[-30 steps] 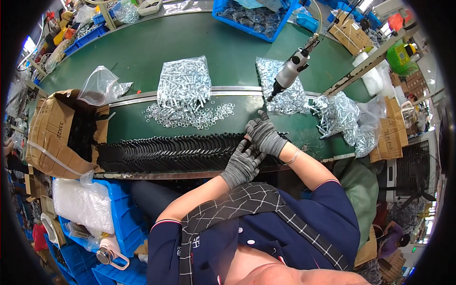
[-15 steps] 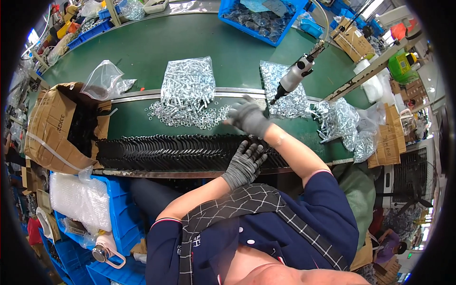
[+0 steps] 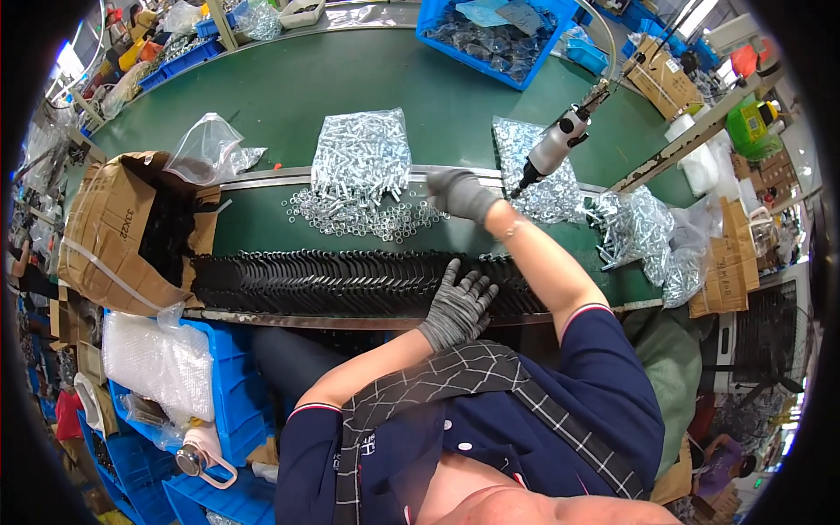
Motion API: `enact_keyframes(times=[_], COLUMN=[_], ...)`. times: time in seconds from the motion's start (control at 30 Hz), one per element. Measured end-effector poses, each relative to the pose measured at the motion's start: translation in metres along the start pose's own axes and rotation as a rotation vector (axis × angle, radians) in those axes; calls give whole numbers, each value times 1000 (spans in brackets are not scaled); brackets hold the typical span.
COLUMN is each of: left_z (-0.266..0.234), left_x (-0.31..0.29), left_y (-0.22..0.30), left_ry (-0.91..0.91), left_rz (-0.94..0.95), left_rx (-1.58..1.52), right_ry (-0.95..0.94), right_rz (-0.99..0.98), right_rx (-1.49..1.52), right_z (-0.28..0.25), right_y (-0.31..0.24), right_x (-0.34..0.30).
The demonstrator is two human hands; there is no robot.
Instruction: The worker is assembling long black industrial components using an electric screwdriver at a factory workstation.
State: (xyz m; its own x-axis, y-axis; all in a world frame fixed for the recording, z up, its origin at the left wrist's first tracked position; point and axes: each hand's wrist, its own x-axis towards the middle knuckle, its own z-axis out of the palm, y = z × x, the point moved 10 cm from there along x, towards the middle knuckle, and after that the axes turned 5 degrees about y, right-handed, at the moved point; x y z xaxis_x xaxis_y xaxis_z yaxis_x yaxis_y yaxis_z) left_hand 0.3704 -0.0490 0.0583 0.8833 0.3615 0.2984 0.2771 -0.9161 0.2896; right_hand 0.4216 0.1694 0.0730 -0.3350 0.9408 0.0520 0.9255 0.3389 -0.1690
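Note:
My left hand (image 3: 460, 306), in a striped grey glove, lies with fingers apart on a long row of black metal parts (image 3: 324, 282) along the bench's near edge. Ring-like ends line the row's far side. My right hand (image 3: 462, 194), also gloved, is held above the bench beyond the row, its fingers curled together. Whatever may be in those fingers is hidden. Just left of it, small metal washers (image 3: 385, 223) are spread in a loose pile. Behind them, silvery bolts or pins (image 3: 363, 157) spill from a clear bag.
A powered screwdriver (image 3: 553, 150) hangs over another bag of hardware (image 3: 560, 194). More bagged hardware (image 3: 632, 229) lies to the right. At the left stands an open cardboard box (image 3: 105, 227) of black parts. A blue bin (image 3: 426, 33) sits at the far side of the green bench (image 3: 262, 96).
My right hand has moved a little away from me and its fingers have drawn together. My left hand stays on the black row. The whole view has shifted slightly.

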Motion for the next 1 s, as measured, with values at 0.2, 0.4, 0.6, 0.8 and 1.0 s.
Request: enact_keyframes(times=[0.2,0.4,0.6,0.8,1.0], left_z=[5,8,8,3,2], left_x=[-3,-4,-3,-2,-2], left_y=[0,3,2,2,2], left_ry=[-79,-61,-64,-18,-64], left_rz=[3,23,9,19,19], left_rx=[32,69,55,49,46], right_ry=[147,-52,-186,-169,-438], right_rz=[172,38,94,-5,9], right_rx=[371,-153,-165,-187,-344], right_z=[8,13,12,19,41], right_y=[30,6,-2,-9,-8], right_x=[-72,-72,-58,-66,-63])
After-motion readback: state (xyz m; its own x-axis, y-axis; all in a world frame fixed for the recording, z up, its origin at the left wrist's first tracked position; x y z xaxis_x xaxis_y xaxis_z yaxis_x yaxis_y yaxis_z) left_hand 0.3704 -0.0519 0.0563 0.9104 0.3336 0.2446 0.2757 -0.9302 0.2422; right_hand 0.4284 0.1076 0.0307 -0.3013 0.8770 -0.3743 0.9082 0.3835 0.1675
